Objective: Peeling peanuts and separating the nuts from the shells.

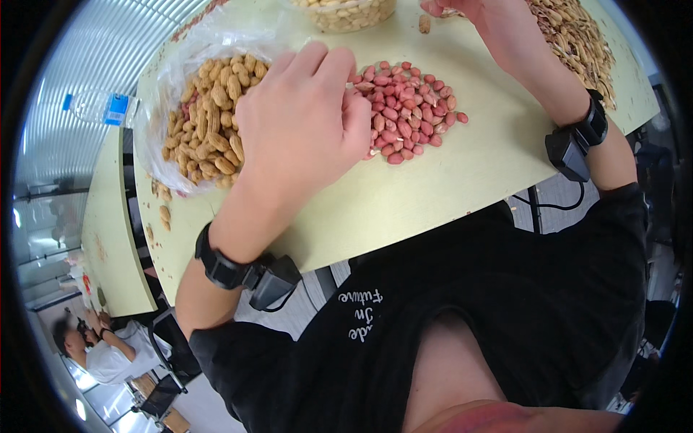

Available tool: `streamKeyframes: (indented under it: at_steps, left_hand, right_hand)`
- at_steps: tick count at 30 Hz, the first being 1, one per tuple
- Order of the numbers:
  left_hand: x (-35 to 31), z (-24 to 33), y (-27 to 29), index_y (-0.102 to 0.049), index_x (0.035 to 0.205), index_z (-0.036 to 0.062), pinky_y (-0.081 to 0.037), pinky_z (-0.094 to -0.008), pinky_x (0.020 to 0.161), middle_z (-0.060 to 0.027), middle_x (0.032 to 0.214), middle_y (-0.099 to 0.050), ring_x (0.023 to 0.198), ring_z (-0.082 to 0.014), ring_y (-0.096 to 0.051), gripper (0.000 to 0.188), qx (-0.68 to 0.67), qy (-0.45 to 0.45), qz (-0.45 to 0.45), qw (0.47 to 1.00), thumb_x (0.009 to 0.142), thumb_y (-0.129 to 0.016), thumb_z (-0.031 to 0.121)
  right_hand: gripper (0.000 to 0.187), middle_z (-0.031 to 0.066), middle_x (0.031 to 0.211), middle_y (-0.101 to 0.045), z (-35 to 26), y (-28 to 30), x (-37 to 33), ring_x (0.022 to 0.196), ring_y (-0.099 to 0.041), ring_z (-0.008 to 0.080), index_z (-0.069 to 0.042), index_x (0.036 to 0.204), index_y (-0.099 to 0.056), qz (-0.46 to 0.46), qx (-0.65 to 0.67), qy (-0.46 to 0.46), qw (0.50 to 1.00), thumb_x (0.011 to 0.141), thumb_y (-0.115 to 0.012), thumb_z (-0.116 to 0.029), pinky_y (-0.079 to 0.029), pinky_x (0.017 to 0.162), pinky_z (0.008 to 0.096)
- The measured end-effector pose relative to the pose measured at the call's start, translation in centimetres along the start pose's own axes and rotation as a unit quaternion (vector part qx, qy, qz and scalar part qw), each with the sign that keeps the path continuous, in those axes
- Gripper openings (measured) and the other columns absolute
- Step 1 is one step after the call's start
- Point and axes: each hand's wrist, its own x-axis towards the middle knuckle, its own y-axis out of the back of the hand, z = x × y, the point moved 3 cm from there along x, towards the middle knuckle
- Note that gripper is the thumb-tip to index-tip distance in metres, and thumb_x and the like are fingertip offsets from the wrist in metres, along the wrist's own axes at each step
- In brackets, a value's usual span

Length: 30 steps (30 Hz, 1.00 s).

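My left hand [303, 115] hovers between the unshelled peanuts and the shelled ones, its fingers curled in and closed. What they hold, if anything, is hidden behind the knuckles. Left of it, a clear plastic bag [162, 94] lies opened around a heap of peanuts in their shells [209, 130]. Close on its right side spreads a pile of red-skinned peanut kernels [408, 108]. At the upper edge, my right hand [498, 29] is partly cut off, with only a fingertip or two showing. Just below those fingertips lies a peanut shell piece [424, 24].
A clear tub of pale peeled kernels [346, 14] stands at the far edge. Empty shells [574, 43] are heaped at far right. On the left lie a water bottle [101, 108] and loose peanuts [165, 214]. Beyond another table [108, 238], a person [119, 353] sits.
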Motion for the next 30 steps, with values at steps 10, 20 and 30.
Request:
streamKeyframes:
  at_steps: [10, 20, 30]
  left_hand:
    - [-0.5, -0.6, -0.2, -0.061, 0.079, 0.0033, -0.055, -0.0425, 0.056, -0.0112, 0.074, -0.062, 0.072, -0.0301, -0.068, 0.009, 0.149, 0.03, -0.084, 0.985, 0.079, -0.066, 0.011]
    - [-0.2, -0.5, -0.1, -0.065, 0.077, 0.0017, -0.055, -0.044, 0.064, -0.0136, 0.078, -0.064, 0.074, -0.0343, -0.067, 0.008, 0.065, 0.013, -0.084, 0.994, 0.082, -0.064, 0.007]
    - [0.0, -0.7, 0.2, -0.067, 0.088, 0.0035, -0.053, -0.0452, 0.064, -0.0139, 0.073, -0.065, 0.071, -0.0339, -0.066, 0.008, -0.026, 0.033, -0.044, 0.998, 0.083, -0.062, 0.006]
  right_hand:
    - [0.01, 0.0027, 0.074, -0.062, 1.5, 1.4, 1.1, 0.062, -0.059, 0.0124, -0.003, 0.084, -0.065, 0.06, -0.021, -0.029, 0.998, 0.085, -0.055, -0.002, -0.05, 0.062, 0.0263]
    - [0.012, 0.0011, 0.076, -0.063, 1.4, 0.3, 0.9, 0.064, -0.058, 0.0084, -0.002, 0.086, -0.066, 0.016, -0.084, -0.037, 0.996, 0.088, -0.055, -0.002, -0.048, 0.063, 0.0234]
    - [0.011, 0.0001, 0.067, -0.061, -2.8, 4.9, 2.3, 0.056, -0.051, 0.0086, -0.001, 0.086, -0.068, 0.191, -0.403, 0.163, 0.88, 0.088, -0.058, -0.005, -0.04, 0.05, 0.0288]
